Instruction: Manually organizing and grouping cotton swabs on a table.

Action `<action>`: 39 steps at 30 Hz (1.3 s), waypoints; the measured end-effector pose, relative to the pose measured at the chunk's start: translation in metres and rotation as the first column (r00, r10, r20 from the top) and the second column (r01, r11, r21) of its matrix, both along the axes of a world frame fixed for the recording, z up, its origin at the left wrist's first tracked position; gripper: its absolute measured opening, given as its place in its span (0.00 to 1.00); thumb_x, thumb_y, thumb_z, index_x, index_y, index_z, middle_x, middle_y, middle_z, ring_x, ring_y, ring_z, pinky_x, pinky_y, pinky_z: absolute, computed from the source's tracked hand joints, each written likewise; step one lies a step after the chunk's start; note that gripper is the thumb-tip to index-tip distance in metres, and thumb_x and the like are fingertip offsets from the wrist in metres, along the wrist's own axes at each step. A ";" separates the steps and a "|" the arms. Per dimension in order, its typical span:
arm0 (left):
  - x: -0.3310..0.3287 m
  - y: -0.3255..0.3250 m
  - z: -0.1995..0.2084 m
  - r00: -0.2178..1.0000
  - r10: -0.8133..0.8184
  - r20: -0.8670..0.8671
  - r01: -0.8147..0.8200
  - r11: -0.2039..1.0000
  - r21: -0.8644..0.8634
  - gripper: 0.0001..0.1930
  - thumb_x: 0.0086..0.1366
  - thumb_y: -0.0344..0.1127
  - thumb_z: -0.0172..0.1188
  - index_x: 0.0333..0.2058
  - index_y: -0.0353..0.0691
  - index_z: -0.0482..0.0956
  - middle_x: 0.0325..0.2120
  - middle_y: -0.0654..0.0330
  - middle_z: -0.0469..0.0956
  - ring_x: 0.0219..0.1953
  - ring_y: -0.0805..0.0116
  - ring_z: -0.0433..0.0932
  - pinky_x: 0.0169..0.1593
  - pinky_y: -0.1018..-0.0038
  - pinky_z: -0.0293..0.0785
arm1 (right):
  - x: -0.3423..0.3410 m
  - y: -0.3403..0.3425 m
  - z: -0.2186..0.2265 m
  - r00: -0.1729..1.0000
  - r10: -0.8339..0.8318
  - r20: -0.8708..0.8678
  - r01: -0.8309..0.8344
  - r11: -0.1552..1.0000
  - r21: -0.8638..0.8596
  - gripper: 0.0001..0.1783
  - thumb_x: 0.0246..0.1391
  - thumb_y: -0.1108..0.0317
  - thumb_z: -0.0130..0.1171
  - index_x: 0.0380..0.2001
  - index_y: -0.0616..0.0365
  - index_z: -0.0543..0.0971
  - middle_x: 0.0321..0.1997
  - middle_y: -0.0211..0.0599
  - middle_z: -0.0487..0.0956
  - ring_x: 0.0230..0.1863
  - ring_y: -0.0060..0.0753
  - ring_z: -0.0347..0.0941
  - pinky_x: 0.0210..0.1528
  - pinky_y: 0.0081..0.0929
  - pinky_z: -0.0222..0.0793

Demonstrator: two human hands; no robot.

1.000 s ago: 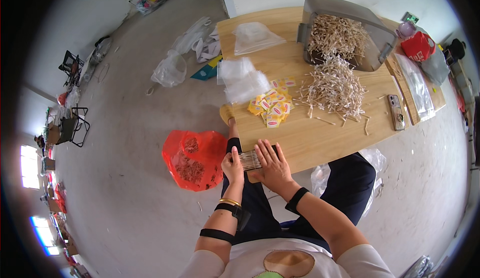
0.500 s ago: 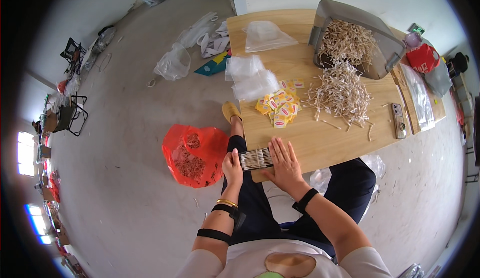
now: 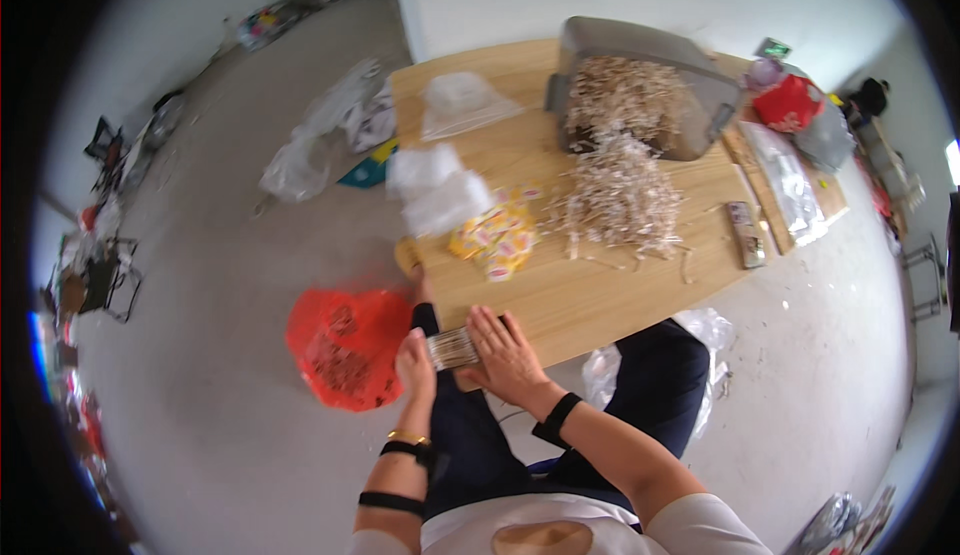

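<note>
A small dark tray of cotton swabs [image 3: 452, 349], laid side by side, is at the table's near left corner. My left hand [image 3: 414, 365] grips its left end, with the fingers partly hidden beneath. Over the right end lies my right hand [image 3: 505, 358], fingers stretched flat and covering part of the swabs. Farther back on the table are a heap of loose cotton swabs [image 3: 622, 195] and a pile of yellow-and-white printed packets [image 3: 497, 235]. The picture is somewhat blurred.
A tipped grey bin [image 3: 712, 105] spills swabs onto the wooden table [image 3: 590, 290]. Clear plastic bags [image 3: 435, 190] lie left of it, a phone [image 3: 746, 235] right. On the floor, a red bag [image 3: 345, 350] holding swabs stands by my left leg.
The view has swung, so the table and both hands appear farther left and slightly lower. My right hand covers a little more of the tray; my left hand keeps its grip.
</note>
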State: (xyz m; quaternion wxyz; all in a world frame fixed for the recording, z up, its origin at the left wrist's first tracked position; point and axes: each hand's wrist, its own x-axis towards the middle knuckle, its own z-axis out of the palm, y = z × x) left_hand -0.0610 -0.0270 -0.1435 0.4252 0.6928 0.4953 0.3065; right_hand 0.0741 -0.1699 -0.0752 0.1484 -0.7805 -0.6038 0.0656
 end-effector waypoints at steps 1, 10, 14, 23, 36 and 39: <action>-0.030 0.024 -0.019 0.977 -0.072 -0.202 0.065 0.997 -0.043 0.30 0.75 0.58 0.43 0.34 0.32 0.75 0.30 0.45 0.78 0.35 0.51 0.78 0.43 0.58 0.71 | -0.002 0.002 0.009 0.994 0.018 -0.105 -0.004 0.992 0.126 0.45 0.60 0.42 0.55 0.70 0.63 0.62 0.77 0.49 0.57 0.79 0.48 0.46 0.79 0.46 0.39; 0.022 -0.021 0.084 0.970 -0.230 -0.077 0.242 0.925 0.293 0.13 0.67 0.36 0.58 0.47 0.36 0.73 0.45 0.51 0.74 0.49 0.51 0.74 0.53 0.59 0.68 | 0.134 -0.072 0.017 0.846 -0.528 -0.073 0.530 0.819 0.220 0.27 0.50 0.63 0.65 0.54 0.56 0.75 0.54 0.43 0.72 0.59 0.49 0.65 0.61 0.44 0.62; 0.065 -0.068 0.103 0.840 -0.515 -0.171 0.539 0.757 0.370 0.20 0.63 0.36 0.62 0.52 0.38 0.71 0.49 0.50 0.74 0.55 0.49 0.71 0.60 0.54 0.62 | 0.157 -0.043 0.021 0.813 -0.566 -0.138 0.583 0.789 0.195 0.24 0.47 0.62 0.67 0.50 0.53 0.76 0.51 0.41 0.72 0.57 0.49 0.66 0.58 0.45 0.63; 0.093 -0.111 0.093 0.643 -0.698 -0.314 0.764 0.558 0.323 0.27 0.59 0.36 0.65 0.56 0.39 0.68 0.56 0.50 0.69 0.59 0.46 0.67 0.63 0.53 0.60 | 0.164 -0.024 0.006 0.843 -0.527 -0.108 0.537 0.831 0.145 0.28 0.51 0.56 0.67 0.56 0.48 0.76 0.54 0.36 0.71 0.58 0.44 0.66 0.59 0.42 0.62; 0.106 -0.106 0.089 0.568 -0.701 -0.432 0.821 0.442 0.363 0.30 0.61 0.38 0.64 0.59 0.36 0.65 0.59 0.45 0.66 0.61 0.41 0.65 0.65 0.50 0.59 | 0.149 -0.094 0.040 0.826 -0.485 -0.287 0.552 0.801 0.232 0.10 0.49 0.67 0.65 0.36 0.51 0.82 0.43 0.35 0.75 0.51 0.44 0.69 0.54 0.39 0.65; 0.111 -0.102 0.086 0.587 -0.672 -0.451 0.808 0.449 0.381 0.31 0.60 0.38 0.64 0.60 0.36 0.65 0.60 0.46 0.66 0.62 0.42 0.64 0.66 0.50 0.59 | 0.156 -0.079 0.036 0.819 -0.500 -0.280 0.564 0.792 0.235 0.08 0.49 0.66 0.65 0.35 0.50 0.82 0.43 0.36 0.75 0.50 0.45 0.69 0.54 0.39 0.65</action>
